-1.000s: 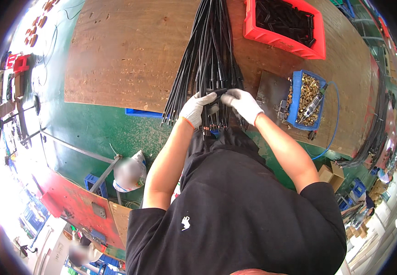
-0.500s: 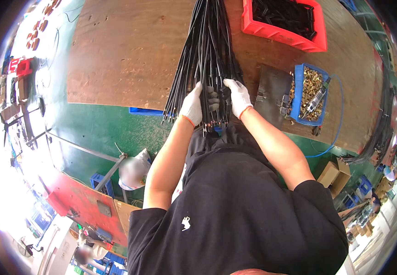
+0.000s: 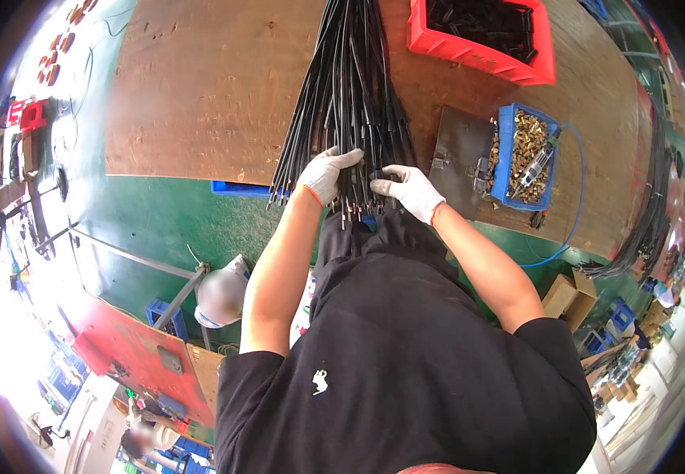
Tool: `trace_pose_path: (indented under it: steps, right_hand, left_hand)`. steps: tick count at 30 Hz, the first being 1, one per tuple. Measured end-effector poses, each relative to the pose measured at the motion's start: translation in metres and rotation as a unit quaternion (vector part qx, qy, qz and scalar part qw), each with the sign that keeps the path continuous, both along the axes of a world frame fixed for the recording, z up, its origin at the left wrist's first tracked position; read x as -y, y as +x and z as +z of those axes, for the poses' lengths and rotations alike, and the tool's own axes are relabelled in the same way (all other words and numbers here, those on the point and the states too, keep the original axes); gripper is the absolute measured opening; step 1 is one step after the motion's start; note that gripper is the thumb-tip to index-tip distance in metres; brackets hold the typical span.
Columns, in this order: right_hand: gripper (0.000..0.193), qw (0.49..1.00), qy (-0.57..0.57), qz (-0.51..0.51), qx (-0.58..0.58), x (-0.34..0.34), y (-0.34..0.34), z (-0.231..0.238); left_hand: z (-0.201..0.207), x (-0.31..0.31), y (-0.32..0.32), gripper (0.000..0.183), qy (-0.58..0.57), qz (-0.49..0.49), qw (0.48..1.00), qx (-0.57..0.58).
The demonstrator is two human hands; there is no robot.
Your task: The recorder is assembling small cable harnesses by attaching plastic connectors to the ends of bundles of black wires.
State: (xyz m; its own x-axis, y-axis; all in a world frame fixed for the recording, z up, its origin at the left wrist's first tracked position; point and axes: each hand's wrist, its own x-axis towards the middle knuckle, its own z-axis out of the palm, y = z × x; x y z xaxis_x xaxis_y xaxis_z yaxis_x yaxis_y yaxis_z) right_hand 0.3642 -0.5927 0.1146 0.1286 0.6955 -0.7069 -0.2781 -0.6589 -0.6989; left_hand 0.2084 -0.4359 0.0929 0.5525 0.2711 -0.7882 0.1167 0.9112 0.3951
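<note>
A thick bundle of black cables hangs over the near edge of the table, its stripped, coppery ends toward me. My left hand, in a white glove with an orange cuff, grips the left part of the bundle near the ends, thumb laid across the front. On the right side my gloved right hand pinches some cables, thumb and forefinger close together. How many it holds cannot be made out; its other fingers are partly hidden.
A red bin of black parts stands on the wooden table. Right of the bundle are a dark metal plate and a blue bin of brass-coloured pieces with a tool and blue hose. A cardboard box sits below.
Both hands have turned from cupping the bundle's sides. The left thumb now crosses its front, and the right fingers have come down and closed nearer the cable ends.
</note>
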Motion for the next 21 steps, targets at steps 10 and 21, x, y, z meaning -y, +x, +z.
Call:
trace_pose_path:
  steps: [10, 21]
  right_hand:
    - [0.056, 0.977, -0.02, 0.192, 0.09, 0.039, 0.003, 0.038]
    - [0.059, 0.972, 0.02, 0.211, 0.103, 0.051, 0.004, 0.042]
  left_hand:
    - [-0.003, 0.014, 0.007, 0.013, 0.062, 0.021, 0.998, -0.019]
    - [-0.004, 0.025, 0.012, 0.009, 0.105, 0.021, 0.994, -0.032]
